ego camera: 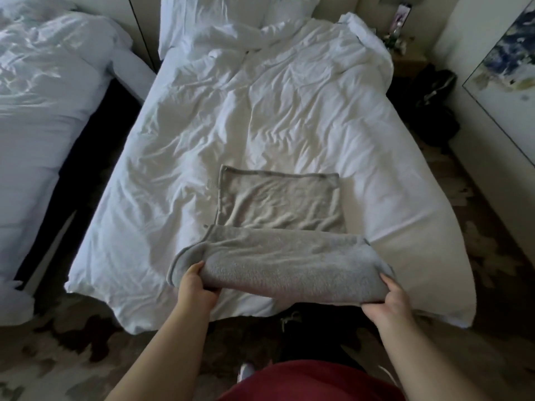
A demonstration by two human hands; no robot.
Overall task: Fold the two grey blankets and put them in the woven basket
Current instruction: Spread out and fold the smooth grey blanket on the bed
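Note:
A grey blanket [278,204] lies on the near end of the white bed [260,117]. Its far part is spread flat, and its near part is doubled over into a thick fold [289,264] lifted at the bed's foot. My left hand [195,285] grips the left end of that fold. My right hand [388,299] grips the right end. Only one grey blanket shows, and no woven basket is in sight.
A second white bed [43,96] stands to the left across a dark gap. A nightstand [405,62] and a dark bag [437,91] sit at the far right. A framed picture [506,76] leans on the right wall. Patterned carpet [58,357] lies underfoot.

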